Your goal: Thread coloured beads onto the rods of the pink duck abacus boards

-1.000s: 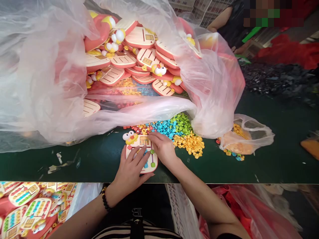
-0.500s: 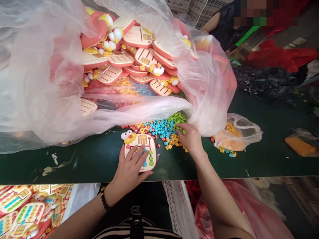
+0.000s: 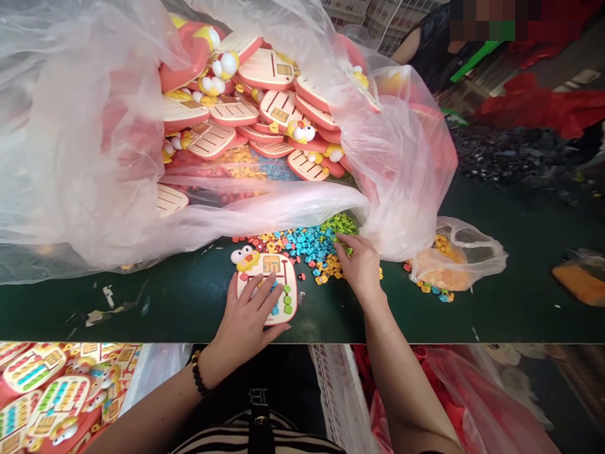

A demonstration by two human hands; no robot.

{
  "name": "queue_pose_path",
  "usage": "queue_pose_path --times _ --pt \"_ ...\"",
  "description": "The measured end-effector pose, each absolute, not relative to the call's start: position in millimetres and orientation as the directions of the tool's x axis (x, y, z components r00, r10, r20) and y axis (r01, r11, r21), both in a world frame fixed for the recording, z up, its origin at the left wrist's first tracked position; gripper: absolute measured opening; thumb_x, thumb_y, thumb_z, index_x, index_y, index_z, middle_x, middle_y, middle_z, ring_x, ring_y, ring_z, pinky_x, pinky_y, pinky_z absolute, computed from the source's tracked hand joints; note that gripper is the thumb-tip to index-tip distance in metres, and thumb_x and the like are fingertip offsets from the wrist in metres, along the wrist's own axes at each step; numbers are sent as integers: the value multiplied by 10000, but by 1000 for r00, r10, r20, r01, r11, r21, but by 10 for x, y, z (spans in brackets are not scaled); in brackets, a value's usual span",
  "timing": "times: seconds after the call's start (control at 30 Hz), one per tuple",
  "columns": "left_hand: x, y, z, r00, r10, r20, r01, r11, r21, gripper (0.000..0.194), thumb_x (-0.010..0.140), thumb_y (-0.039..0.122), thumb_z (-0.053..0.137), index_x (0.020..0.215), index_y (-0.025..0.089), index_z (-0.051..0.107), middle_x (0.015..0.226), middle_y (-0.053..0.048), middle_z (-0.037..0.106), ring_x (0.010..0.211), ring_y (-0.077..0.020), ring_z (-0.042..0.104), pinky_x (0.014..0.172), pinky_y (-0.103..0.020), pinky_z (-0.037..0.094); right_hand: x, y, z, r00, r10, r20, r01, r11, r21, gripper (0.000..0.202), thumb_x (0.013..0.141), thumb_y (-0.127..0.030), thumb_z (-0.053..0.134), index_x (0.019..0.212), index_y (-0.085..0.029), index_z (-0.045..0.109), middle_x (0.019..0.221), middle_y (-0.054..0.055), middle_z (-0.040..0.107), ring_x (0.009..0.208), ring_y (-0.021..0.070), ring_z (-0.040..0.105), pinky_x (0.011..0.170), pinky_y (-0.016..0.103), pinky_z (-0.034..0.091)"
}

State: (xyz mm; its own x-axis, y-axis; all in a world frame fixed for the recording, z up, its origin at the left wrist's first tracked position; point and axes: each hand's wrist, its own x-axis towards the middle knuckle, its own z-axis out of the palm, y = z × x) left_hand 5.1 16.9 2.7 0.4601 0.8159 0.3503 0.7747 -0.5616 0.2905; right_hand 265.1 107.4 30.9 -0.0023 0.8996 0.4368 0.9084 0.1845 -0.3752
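On the green table lies a toy board point(image 3: 278, 268), cream with a red rim, slots and a yellow big-eyed duck head at its upper left corner. My left hand point(image 3: 248, 315) rests flat across it, fingers spread, hiding its middle. Green beads point(image 3: 287, 299) run down its right slot; blue and red ones show around my fingers. Behind it spreads a pile of small beads point(image 3: 307, 243) in red, yellow, blue, green and orange. At the pile's right side, my right hand point(image 3: 360, 268) is closed in a pinch, with a green bead showing at its fingertips.
A large clear plastic bag point(image 3: 401, 170) full of bare toy boards point(image 3: 231, 110) fills the back. A small bag of orange beads point(image 3: 447, 265) stands at right. Boards filled with beads point(image 3: 42, 391) lie below the table at left. Another person point(image 3: 425, 47) is at the far right.
My right hand stays at the green beads, its fingers slightly more drawn in. My left hand and the board stay in place. The view shifts slightly.
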Motion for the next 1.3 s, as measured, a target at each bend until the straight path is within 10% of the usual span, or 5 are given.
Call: queue_pose_path --times 0.2,0.83,1.3 --pt "53 168 27 464 815 346 772 -564 294 523 852 534 570 1276 228 564 1375 -97 543 1234 -303 490 1119 -588 216 2422 1049 337 -46 927 372 822 247 -514 234 905 -317 499 1019 -201 668 940 88 686 849 229 634 751 381 535" --pt "46 172 10 465 815 345 766 -566 305 535 840 537 585 1272 222 565 1366 -103 550 1236 -308 485 1120 -592 210 1936 786 338 -465 823 326 717 566 -407 254 890 -150 499 992 -229 717 1003 85 677 953 217 621 811 373 550" --pt "38 166 8 461 815 352 759 -567 319 520 871 550 537 1278 226 558 1385 -83 537 1246 -300 475 1134 -576 171 2431 924 387 -28 937 349 912 166 -374 220 887 -292 486 947 -180 665 913 107 702 735 224 646 703 368 528"
